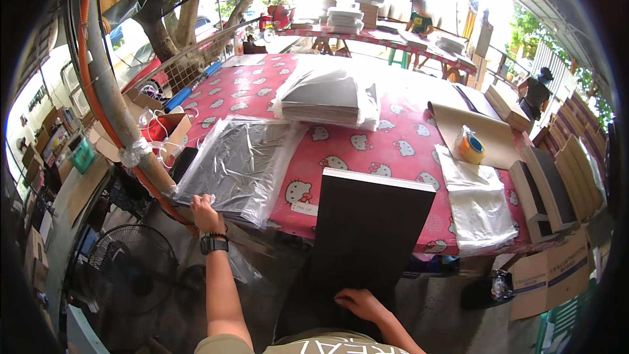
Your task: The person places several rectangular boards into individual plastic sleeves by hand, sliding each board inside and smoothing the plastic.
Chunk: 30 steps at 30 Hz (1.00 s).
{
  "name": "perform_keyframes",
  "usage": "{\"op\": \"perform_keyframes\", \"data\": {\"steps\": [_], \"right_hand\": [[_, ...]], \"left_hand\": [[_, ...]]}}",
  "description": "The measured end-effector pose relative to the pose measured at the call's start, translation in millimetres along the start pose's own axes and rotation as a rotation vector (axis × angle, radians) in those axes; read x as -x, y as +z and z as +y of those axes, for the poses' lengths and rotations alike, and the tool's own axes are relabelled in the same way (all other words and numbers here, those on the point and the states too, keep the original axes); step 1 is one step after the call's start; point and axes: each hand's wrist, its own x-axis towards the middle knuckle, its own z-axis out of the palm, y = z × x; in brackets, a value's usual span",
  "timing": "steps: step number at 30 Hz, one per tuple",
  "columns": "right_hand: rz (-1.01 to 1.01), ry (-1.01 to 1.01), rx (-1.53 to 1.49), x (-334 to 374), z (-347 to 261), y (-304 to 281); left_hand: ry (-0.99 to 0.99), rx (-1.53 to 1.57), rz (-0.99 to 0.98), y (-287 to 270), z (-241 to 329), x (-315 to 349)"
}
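Note:
My left hand point(207, 214) is closed on the near left corner of a clear plastic bag point(252, 200), pinching its film. The bag lies at the left of the table with dark boards inside. In front of me a thick stack of black boards point(370, 223) with pale edges stands tilted over the table's near edge. My right hand point(357, 303) rests against the lower part of this stack, its fingers stretched out to the left. Farther back, another plastic-wrapped stack of boards point(321, 101) lies on the table.
The table has a red patterned cover point(386, 151). At right are empty plastic bags point(478, 203), a tape roll point(470, 147), brown cardboard point(452, 131) and upright board stacks. A pole point(108, 92) and a standing fan point(134, 269) are at left. Two people are in the background.

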Motion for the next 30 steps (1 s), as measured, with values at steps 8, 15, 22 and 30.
{"op": "perform_keyframes", "data": {"steps": [8, 15, 22, 30], "right_hand": [[-0.017, 0.08, 0.015, 9, 15, 2], [-0.038, 0.148, 0.011, 9, 10, 4], [-0.013, 0.077, 0.019, 8, 13, 2], [0.023, 0.137, 0.036, 14, 14, 4]], "left_hand": [[0.021, 0.041, -0.182, 0, 14, -4], [-0.68, 0.508, 0.161, 21, -34, 38], [-1.091, 1.232, -0.508, 27, 19, 48], [-1.073, 1.285, -0.189, 37, 14, 63]]}}
